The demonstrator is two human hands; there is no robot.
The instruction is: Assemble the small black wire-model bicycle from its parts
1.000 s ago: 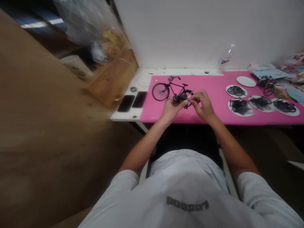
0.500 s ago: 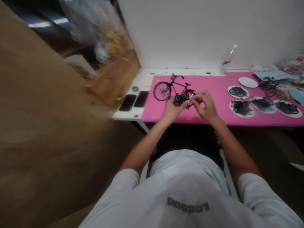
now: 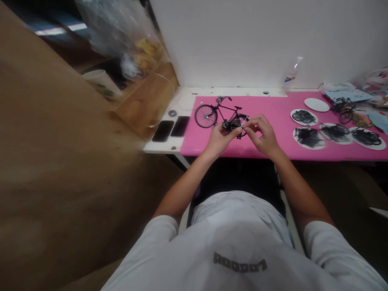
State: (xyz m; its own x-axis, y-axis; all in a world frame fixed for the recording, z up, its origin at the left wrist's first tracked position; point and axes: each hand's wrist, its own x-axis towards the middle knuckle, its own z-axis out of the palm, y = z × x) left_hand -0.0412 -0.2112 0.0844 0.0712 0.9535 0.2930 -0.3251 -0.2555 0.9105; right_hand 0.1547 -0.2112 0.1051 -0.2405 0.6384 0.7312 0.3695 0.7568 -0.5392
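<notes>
A small black model bicycle [image 3: 224, 112] stands on the pink mat, its handlebar to the left and its rear wheel between my hands. My left hand [image 3: 219, 139] is closed on its lower rear part, near the pedal crank, with the thumb reaching to the rear wheel. On the other side, the thumb and fingertips of my right hand [image 3: 263, 135] are pinched together at the hub of that wheel. A thin pale sliver shows across the spokes there. Whatever lies between the right fingertips is too small to make out.
White plates [image 3: 308, 138] with black parts lie on the mat [image 3: 273, 107] at the right, beside a second model bicycle [image 3: 345, 113]. Two dark phones [image 3: 163, 131] lie on the table's left end. A clear bottle [image 3: 292, 72] stands by the wall.
The bicycle has shifted very slightly to the left, its handlebar most of all. Both hands stay at the rear wheel, nearly where they were.
</notes>
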